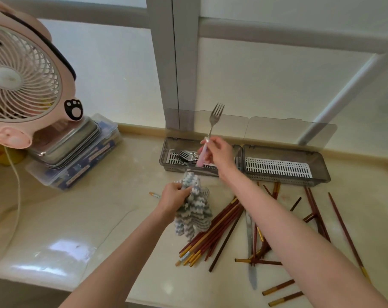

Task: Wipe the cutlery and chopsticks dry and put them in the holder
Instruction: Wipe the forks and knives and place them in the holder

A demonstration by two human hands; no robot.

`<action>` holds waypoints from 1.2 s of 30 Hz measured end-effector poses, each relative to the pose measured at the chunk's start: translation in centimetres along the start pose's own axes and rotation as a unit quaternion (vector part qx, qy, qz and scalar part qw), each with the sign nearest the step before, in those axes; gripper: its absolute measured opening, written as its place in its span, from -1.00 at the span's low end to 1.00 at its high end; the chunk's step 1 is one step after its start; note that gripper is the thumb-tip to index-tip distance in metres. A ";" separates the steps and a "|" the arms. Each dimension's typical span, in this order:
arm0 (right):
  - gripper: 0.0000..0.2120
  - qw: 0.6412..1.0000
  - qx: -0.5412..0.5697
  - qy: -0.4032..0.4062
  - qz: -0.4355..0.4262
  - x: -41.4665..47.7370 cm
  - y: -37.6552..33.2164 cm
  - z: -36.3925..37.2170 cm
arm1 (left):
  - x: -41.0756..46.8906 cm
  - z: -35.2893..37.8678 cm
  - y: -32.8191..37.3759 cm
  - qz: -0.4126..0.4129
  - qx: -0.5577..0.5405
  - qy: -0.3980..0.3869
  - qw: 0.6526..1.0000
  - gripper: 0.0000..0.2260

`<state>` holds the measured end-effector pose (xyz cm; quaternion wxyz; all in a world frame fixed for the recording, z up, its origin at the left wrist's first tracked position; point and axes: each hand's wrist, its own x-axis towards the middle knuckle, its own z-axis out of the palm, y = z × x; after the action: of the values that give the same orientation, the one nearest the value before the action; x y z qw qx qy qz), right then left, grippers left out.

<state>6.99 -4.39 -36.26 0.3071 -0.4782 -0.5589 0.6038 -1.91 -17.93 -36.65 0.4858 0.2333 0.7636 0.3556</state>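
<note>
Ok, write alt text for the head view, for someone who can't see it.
The right hand holds a pink-handled fork, tines up, over the left holder, which already contains cutlery; the left hand grips a striped cloth. Chopsticks and a knife lie scattered on the counter before a second holder, with a pink fan at left.

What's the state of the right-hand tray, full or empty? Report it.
Empty. The right-hand tray shows only its bare white slotted insert; the cutlery lies in the other tray, beside it.

fan cut by left edge, knife partly under forearm
</note>
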 end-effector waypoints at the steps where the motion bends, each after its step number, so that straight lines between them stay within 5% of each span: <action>1: -0.85 0.996 -0.084 0.019 -0.025 1.5 0.1 0.0 | -0.3 -0.4 -0.1 -0.017 -0.021 -0.026 0.999 -0.80; 5: -0.81 0.857 -0.512 -0.031 -0.057 5.7 2.8 0.4 | -1.9 -1.4 -0.7 -0.022 -0.065 -0.054 0.996 -0.87; 8: -0.84 0.802 -0.596 -0.038 -0.004 6.5 5.2 0.8 | -2.6 -2.0 -1.2 -0.034 -0.078 -0.052 0.995 -0.85; 11: -0.81 0.804 -0.592 -0.060 0.006 6.1 5.8 0.8 | -2.8 -2.4 -1.7 -0.057 -0.097 -0.066 0.991 -0.82; 16: -0.74 0.890 -0.448 0.010 -0.076 3.4 3.5 -2.9 | -2.9 -2.2 -2.1 -0.135 -0.198 -0.083 0.967 -0.81; 19: -0.78 0.910 -0.391 0.056 -0.130 0.3 2.9 -6.6 | -2.8 -1.7 -2.3 -0.170 -0.248 -0.120 0.946 -0.81; 23: -0.83 0.882 -0.454 0.015 -0.125 -5.7 5.7 -10.3 | -2.6 -0.1 -1.8 -0.194 -0.261 -0.140 0.935 -0.79; 26: -0.81 0.832 -0.553 -0.033 -0.035 -9.7 9.4 -10.9 | -2.8 1.4 -1.3 -0.198 -0.260 -0.156 0.932 -0.78; 29: -0.69 0.775 -0.629 0.008 0.059 -11.4 11.8 -10.3 | -3.3 2.1 -0.8 -0.196 -0.259 -0.171 0.930 -0.77; 36: -0.62 0.748 -0.644 0.053 0.153 -10.3 12.8 -7.7 | -4.2 2.3 -0.7 -0.196 -0.250 -0.161 0.934 -0.78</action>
<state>19.78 -13.18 -45.66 -0.1413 -0.6730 -0.7171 0.1134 1.94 -20.53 -35.40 0.7048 0.0039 0.5921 0.3906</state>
